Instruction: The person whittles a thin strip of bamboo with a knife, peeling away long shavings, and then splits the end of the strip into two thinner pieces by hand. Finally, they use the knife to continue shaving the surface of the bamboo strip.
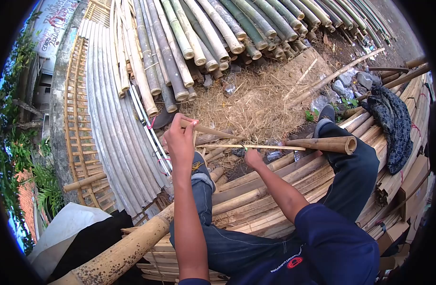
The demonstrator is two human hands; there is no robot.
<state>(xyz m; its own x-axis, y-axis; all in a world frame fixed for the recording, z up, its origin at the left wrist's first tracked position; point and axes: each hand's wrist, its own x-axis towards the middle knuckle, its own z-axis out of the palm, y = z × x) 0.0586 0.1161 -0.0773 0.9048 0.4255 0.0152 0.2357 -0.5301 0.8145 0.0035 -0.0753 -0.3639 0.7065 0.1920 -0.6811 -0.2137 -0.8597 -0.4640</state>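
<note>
My left hand (pixel 180 137) is raised in front of me, its fingers closed on a bamboo strip (pixel 213 131) that slants down to the right. My right hand (pixel 254 159) is a closed fist, lower and further right. A small green bit shows at its top, but what it grips is hidden. A thin pale bamboo strip (pixel 279 147) runs crosswise just above that fist, close to the far end of the other strip. Beside my right knee, a hollow bamboo piece (pixel 322 144) points its open end to the right.
Cut bamboo poles (pixel 218 33) are stacked ahead. Corrugated sheets (pixel 113 109) and a bamboo lattice (pixel 77 114) lie left. Split bamboo (pixel 275 190) lies under my legs; a thick pole (pixel 123 247) runs lower left. A dark patterned cloth (pixel 391 123) hangs right. Shavings (pixel 260 104) cover the ground.
</note>
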